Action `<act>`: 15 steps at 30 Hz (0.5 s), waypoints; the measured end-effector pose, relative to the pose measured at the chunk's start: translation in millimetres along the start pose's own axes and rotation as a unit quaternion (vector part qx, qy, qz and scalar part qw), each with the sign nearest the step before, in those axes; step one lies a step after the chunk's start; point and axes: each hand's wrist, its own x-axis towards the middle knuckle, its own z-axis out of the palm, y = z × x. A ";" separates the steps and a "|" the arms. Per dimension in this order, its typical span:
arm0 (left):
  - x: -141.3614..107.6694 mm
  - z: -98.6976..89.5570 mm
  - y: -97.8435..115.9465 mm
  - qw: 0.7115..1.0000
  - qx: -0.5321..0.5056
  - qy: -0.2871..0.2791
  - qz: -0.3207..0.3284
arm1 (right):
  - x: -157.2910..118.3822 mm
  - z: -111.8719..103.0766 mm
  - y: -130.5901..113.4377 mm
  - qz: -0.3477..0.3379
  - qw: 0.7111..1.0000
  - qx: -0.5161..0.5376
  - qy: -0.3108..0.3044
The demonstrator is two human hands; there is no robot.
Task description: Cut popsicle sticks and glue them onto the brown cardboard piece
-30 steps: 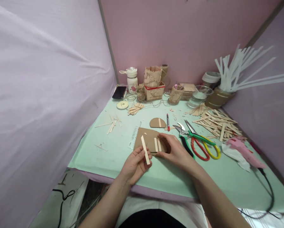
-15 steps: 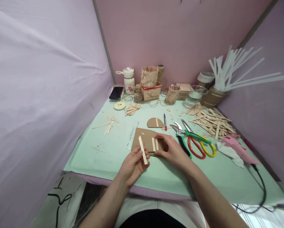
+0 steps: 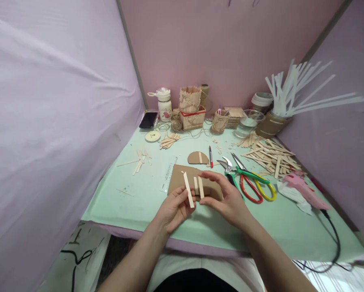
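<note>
My left hand pinches a pale wooden craft stick tilted upright between thumb and fingers. My right hand grips a second craft stick by its two ends, thumb below and forefinger above. Both sticks are held over a piece of brown cardboard. One short wooden strip shows on the cardboard between the two held sticks. Beyond it lies a rounded cardboard piece with a strip across it.
Pruning shears, scissors and a red marker lie to the right. Farther right are a heap of craft sticks and a pink glue gun. A ruler lies left of the cardboard. Woven-looking containers stand behind.
My right hand has lifted a stick off the cardboard, between thumb and forefinger. My left hand has moved slightly right, its stick closer to the other.
</note>
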 end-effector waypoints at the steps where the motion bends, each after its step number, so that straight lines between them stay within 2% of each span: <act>1: 1.6 0.5 -0.9 1.000 0.005 -0.013 -0.003 | -2.1 0.4 -4.1 -0.005 1.000 0.018 -0.016; 5: 4.2 2.4 -2.9 0.998 0.029 -0.048 -0.009 | -8.1 7.3 -7.3 0.005 0.992 0.105 -0.064; 8: 4.3 2.8 -2.4 0.999 0.026 -0.043 -0.012 | -9.9 12.7 -1.0 0.008 0.984 0.157 -0.086; 15: 5.5 1.3 -1.4 0.999 0.035 -0.029 -0.021 | -10.9 13.8 6.0 -0.020 0.985 0.144 -0.092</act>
